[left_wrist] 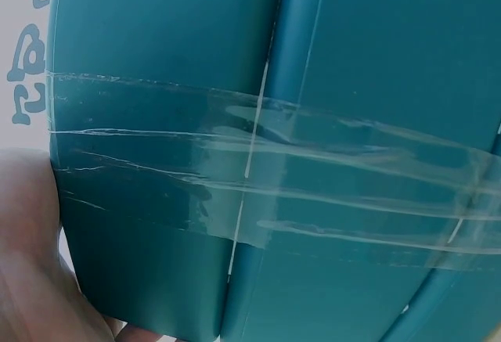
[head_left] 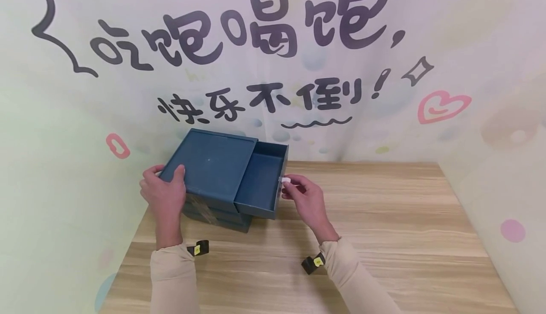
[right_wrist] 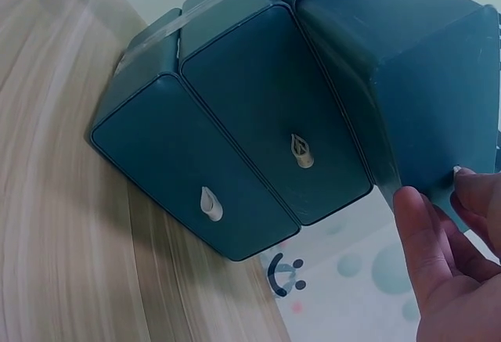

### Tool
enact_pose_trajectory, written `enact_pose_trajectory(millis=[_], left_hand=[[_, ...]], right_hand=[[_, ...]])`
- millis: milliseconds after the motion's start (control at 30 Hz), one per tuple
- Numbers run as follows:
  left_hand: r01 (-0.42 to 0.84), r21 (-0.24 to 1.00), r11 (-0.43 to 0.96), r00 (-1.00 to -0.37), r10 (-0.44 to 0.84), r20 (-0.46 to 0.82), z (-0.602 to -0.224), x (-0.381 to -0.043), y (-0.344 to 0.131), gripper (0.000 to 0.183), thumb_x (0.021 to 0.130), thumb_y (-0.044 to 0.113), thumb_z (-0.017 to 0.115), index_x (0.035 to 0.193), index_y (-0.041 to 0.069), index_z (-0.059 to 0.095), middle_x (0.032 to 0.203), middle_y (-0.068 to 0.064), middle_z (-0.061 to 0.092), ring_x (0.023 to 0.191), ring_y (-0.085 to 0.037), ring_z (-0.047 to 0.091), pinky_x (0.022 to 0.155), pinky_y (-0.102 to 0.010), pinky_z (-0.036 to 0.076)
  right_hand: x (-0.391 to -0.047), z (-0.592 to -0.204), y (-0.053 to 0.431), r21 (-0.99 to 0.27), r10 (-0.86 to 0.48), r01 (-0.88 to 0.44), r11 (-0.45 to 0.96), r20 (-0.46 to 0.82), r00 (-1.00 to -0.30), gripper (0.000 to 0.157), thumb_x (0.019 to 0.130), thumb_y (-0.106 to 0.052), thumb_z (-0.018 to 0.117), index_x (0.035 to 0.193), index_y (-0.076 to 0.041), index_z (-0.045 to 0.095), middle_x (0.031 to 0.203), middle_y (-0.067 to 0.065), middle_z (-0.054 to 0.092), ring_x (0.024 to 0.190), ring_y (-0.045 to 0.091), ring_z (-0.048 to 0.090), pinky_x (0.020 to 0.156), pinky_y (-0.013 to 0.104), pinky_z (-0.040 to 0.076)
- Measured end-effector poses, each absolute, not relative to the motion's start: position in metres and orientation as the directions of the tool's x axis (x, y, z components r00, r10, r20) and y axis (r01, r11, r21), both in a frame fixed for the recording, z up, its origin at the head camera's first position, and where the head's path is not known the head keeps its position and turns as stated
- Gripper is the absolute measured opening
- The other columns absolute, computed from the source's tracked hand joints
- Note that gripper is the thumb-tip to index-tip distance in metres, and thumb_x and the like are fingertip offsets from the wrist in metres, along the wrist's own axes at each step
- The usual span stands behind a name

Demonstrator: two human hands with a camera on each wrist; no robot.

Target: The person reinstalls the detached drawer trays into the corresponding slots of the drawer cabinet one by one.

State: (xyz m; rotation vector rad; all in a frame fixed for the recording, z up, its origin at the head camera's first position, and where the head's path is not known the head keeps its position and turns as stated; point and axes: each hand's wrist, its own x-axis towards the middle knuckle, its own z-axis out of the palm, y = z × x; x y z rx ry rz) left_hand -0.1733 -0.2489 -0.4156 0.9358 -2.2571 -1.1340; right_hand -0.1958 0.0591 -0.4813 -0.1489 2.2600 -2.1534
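A dark blue drawer cabinet (head_left: 209, 160) with three stacked drawers stands on the table. Its top drawer (head_left: 262, 176) is pulled partly out to the right, and the part of its inside that shows is bare. My right hand (head_left: 306, 200) pinches the white pull tab (head_left: 286, 180) on that drawer's front. At the cabinet's other end, my left hand (head_left: 164, 188) grips the edge, its thumb on top. In the right wrist view, the two lower drawers (right_wrist: 235, 84) are closed, each with a white tab (right_wrist: 301, 152).
Clear tape (left_wrist: 156, 154) runs down the cabinet's side across the seams between the tiers. The wood-grain table (head_left: 384, 238) extends to the right and front. Behind it hangs a pale backdrop (head_left: 469, 29) with dark lettering. Black straps (head_left: 313, 263) are at both wrists.
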Motion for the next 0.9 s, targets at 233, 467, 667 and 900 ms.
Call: enact_pose_trajectory(millis=[233, 467, 667, 900], left_hand=[[-0.374, 0.819, 0.435, -0.672, -0.736, 0.084, -0.415, -0.173, -0.248, 0.060, 0.087, 0.050, 0.060, 0.130, 0.011, 0.042, 0.126, -0.023, 0.041, 0.122, -0.039, 0.035, 0.097, -0.052, 0.033], [-0.359, 0.819, 0.447, -0.667, -0.737, 0.110, -0.417, -0.175, -0.248, 0.060, 0.086, 0.050, 0.061, 0.128, 0.011, 0.043, 0.124, -0.024, 0.041, 0.120, -0.040, 0.037, 0.096, -0.051, 0.033], [-0.355, 0.821, 0.448, -0.670, -0.734, 0.111, -0.418, -0.176, -0.248, 0.060, 0.086, 0.050, 0.061, 0.128, 0.011, 0.043, 0.124, -0.024, 0.041, 0.121, -0.040, 0.036, 0.097, -0.051, 0.033], [-0.347, 0.822, 0.452, -0.667, -0.735, 0.123, -0.417, -0.176, -0.249, 0.059, 0.087, 0.048, 0.061, 0.128, 0.009, 0.043, 0.123, -0.024, 0.042, 0.119, -0.041, 0.037, 0.097, -0.051, 0.032]], right_hand=[[-0.196, -0.483, 0.055, -0.997, -0.082, -0.050, 0.057, 0.045, -0.996, 0.021, 0.090, -0.026, 0.064, 0.110, -0.020, 0.068, 0.101, 0.006, 0.070, 0.081, 0.019, 0.072, 0.074, 0.028, 0.058], [-0.196, -0.481, 0.050, -0.998, -0.075, -0.035, 0.052, 0.031, -0.997, 0.024, 0.089, -0.026, 0.066, 0.111, -0.018, 0.068, 0.103, 0.008, 0.070, 0.082, 0.020, 0.072, 0.073, 0.027, 0.058], [-0.194, -0.469, 0.046, -1.000, -0.084, -0.001, 0.028, -0.002, -0.996, 0.025, 0.090, -0.018, 0.065, 0.113, -0.009, 0.068, 0.104, 0.015, 0.070, 0.087, 0.034, 0.071, 0.074, 0.030, 0.058], [-0.195, -0.470, 0.040, -0.999, -0.067, -0.022, 0.042, 0.019, -0.998, 0.023, 0.091, -0.018, 0.064, 0.113, -0.011, 0.069, 0.099, 0.015, 0.072, 0.081, 0.029, 0.072, 0.072, 0.029, 0.058]])
